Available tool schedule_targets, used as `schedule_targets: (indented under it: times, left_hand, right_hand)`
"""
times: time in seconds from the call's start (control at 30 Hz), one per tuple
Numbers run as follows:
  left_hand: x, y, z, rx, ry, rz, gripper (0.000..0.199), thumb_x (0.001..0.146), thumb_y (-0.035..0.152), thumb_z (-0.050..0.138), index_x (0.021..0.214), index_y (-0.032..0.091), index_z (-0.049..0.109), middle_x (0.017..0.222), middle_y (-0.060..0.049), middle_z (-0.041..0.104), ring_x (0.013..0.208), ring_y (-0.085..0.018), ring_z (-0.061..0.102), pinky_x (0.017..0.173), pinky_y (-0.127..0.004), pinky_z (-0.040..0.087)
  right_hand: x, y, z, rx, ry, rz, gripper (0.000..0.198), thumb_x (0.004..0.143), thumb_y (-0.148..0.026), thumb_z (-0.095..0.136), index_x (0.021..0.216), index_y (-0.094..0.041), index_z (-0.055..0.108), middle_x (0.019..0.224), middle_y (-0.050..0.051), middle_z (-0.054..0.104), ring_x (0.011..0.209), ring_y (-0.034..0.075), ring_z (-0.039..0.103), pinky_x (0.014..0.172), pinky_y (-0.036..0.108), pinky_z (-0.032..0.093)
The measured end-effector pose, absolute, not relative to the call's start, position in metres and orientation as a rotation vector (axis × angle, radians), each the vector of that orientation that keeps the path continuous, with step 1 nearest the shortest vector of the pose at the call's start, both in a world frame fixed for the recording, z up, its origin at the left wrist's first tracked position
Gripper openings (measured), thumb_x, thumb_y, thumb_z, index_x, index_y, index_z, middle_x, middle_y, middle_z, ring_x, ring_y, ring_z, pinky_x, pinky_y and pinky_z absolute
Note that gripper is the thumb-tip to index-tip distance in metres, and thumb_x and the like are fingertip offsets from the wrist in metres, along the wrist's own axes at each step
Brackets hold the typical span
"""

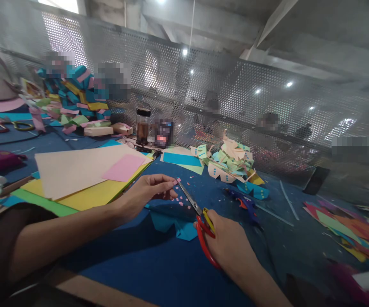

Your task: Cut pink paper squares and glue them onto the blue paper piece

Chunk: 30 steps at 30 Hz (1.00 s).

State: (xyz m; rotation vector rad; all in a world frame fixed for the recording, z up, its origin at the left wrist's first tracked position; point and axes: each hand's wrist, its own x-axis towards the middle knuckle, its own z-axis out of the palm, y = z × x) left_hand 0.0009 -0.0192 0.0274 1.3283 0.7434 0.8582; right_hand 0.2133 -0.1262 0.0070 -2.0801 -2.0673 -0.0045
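On the blue bench, the left hand's grip pinches what looks like a pink scrap. The right hand's grip wraps the scissors, between both hands. Small snips, fingers back from the blades, seem best. Pink bits lie near; the scrap's edges are too tiny to see.

head view | forward, down | close above hands, tabletop
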Motion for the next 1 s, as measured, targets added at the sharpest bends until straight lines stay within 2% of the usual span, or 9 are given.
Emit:
schedule_targets:
  times: [0.33,0.8,1.0]
  left_hand:
    - [-0.0001,-0.0171,0.0244,1.341,0.734,0.858,0.022,0.082,0.039,0.070,0.088,0.019,0.069,0.080,-0.004,0.072,0.073,-0.014,0.061,0.074,-0.027,0.045]
    - [0.0004,-0.0171,0.0258,1.372,0.779,0.866,0.022,0.080,0.040,0.070,0.078,0.018,0.067,0.076,-0.004,0.072,0.071,-0.015,0.061,0.072,-0.028,0.045]
    - [-0.0003,-0.0151,0.0229,1.374,0.752,0.875,0.021,0.082,0.040,0.069,0.079,0.019,0.068,0.077,-0.003,0.072,0.071,-0.014,0.060,0.073,-0.027,0.045]
  right_hand:
    - [0.2126,-0.1262,0.0069,-2.087,-2.076,-0.016,0.015,0.089,-0.033,0.049,0.083,-0.022,0.055,0.066,0.002,0.069,0.058,0.021,0.066,0.049,0.026,0.021]
    - [0.2155,-0.1257,0.0034,-2.058,-2.088,-0.097,0.019,0.090,-0.035,0.046,0.080,-0.021,0.055,0.061,0.002,0.066,0.053,0.019,0.063,0.048,0.027,0.018]
    - [0.2141,-0.1266,0.0083,-2.075,-2.064,0.005,0.016,0.092,-0.035,0.049,0.083,-0.022,0.055,0.068,0.001,0.067,0.061,0.021,0.066,0.050,0.026,0.024]
